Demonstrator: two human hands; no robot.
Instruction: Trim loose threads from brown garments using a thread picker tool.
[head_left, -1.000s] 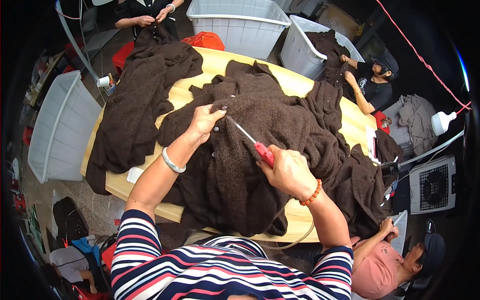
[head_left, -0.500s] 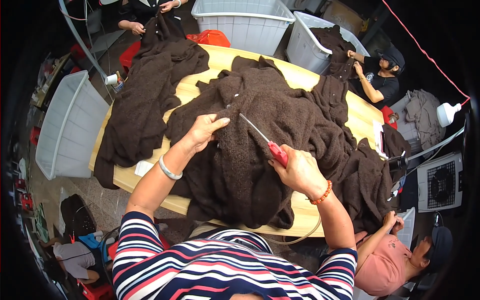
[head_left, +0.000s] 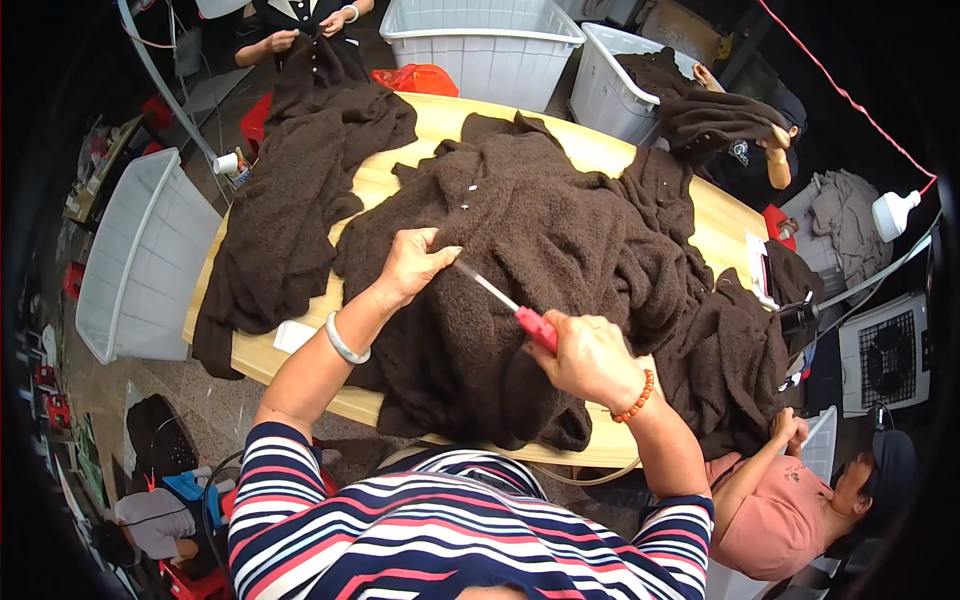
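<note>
- Red-handled tool (head_left: 535,326) with thin metal shaft, gripped in right hand (head_left: 590,358), over fuzzy brown garment (head_left: 560,250).
- Left hand (head_left: 412,264) pinching nubby fabric at shaft tip.
- Garment heaped on pale wooden table (head_left: 440,120).
- White plastic bins (head_left: 485,35) beyond.

A second dark brown garment (head_left: 300,190) drapes over the tabletop's (head_left: 450,115) left end. White plastic bins stand around: one (head_left: 135,260) at the left, two (head_left: 485,40) (head_left: 620,85) beyond the far edge. A white fan (head_left: 885,350) sits at the right, near a person in a pink shirt (head_left: 775,510).
</note>
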